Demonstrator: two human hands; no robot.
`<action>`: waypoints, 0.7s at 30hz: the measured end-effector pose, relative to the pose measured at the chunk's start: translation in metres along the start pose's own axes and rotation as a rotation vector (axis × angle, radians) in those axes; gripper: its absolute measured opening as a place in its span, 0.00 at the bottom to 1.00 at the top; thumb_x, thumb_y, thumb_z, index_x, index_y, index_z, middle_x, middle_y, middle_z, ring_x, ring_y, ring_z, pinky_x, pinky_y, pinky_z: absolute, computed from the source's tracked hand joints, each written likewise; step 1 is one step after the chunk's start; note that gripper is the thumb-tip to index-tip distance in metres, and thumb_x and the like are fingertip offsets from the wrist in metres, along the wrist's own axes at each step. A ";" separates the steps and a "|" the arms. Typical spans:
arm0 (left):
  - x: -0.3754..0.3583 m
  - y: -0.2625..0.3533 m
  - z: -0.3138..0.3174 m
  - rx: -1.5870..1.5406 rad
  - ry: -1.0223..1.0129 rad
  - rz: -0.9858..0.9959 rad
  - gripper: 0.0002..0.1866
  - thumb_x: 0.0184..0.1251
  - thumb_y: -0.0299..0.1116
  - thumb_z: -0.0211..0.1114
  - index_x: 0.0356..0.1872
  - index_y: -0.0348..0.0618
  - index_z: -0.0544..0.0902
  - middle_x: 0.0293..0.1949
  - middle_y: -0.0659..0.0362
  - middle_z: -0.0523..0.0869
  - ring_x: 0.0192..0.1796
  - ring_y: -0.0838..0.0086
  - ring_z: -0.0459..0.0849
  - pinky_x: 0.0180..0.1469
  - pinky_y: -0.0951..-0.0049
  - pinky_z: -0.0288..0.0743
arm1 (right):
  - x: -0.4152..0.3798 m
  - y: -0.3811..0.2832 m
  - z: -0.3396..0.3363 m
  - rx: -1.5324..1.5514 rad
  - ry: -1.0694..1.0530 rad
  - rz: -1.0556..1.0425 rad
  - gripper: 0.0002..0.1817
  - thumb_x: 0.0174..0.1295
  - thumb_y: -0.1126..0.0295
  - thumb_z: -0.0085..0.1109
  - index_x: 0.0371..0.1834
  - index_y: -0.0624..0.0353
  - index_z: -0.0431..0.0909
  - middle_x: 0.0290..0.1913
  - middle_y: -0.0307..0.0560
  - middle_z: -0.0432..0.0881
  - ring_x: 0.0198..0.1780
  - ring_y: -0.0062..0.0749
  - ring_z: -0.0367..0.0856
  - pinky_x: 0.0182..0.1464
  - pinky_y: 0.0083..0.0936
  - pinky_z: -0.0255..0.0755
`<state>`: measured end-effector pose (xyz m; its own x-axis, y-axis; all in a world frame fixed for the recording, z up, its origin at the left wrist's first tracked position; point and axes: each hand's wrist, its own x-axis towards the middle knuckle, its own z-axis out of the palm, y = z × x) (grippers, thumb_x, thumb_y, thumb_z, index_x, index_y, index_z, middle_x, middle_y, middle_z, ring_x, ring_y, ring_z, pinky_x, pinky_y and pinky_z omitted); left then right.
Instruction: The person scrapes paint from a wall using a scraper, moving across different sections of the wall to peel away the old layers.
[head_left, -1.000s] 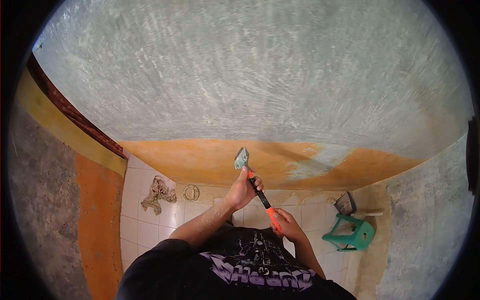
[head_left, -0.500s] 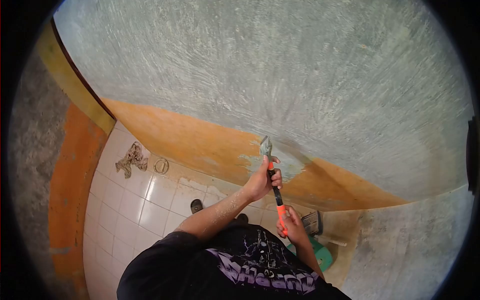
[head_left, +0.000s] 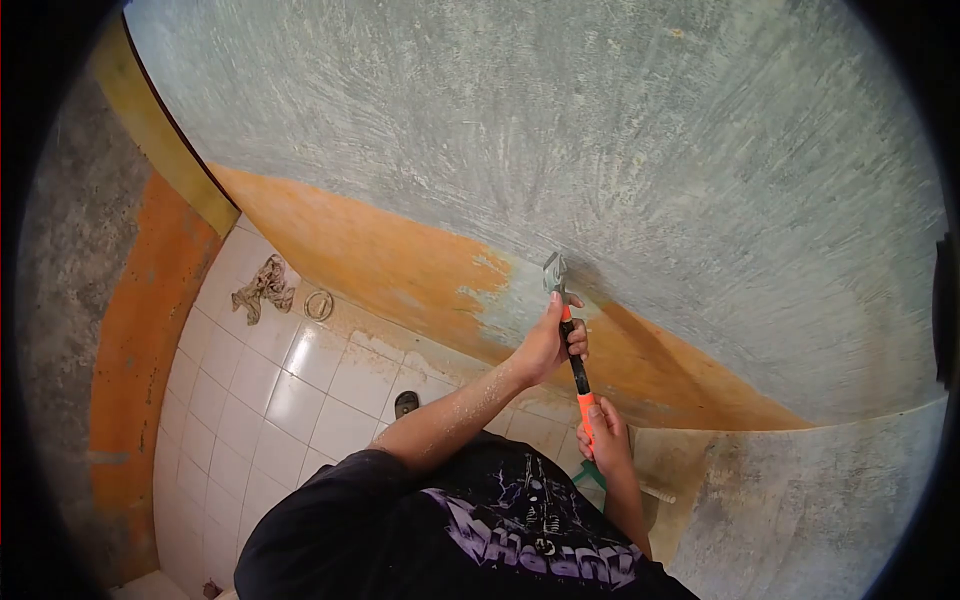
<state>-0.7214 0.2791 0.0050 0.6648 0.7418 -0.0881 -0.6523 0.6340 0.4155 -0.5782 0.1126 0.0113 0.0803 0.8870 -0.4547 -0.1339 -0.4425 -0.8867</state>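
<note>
A long-handled scraper with a black and orange handle slants up to the wall, its metal head against the surface. Just below that head, my left hand is closed round the handle, thumb lying along it. Lower down, my right hand grips the orange end. The scraper head is at the upper edge of an orange painted band. Beside the head, a patch of this band shows bare grey-green, with ragged paint edges. Pale flecks dust my left forearm.
Grey scratched wall rises above the band. On the white tiled floor lie a crumpled cloth and a ring-shaped coil. A green object stands low beside my right arm. Paint debris lies along the wall's foot.
Both hands and the scraper have shifted right and slightly up in the view, which has also moved a little. My grip is the same.
</note>
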 end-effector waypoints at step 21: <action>0.008 -0.001 -0.008 -0.029 0.018 0.016 0.23 0.79 0.64 0.36 0.43 0.54 0.62 0.22 0.66 0.59 0.23 0.77 0.61 0.34 0.69 0.67 | 0.001 -0.004 0.010 -0.218 0.113 -0.086 0.18 0.75 0.55 0.52 0.53 0.61 0.73 0.19 0.30 0.66 0.18 0.12 0.63 0.19 0.16 0.56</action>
<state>-0.7186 0.2858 -0.0032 0.6478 0.7554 -0.0984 -0.6730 0.6280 0.3906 -0.5871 0.1164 0.0148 0.1939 0.9076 -0.3723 0.0937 -0.3949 -0.9139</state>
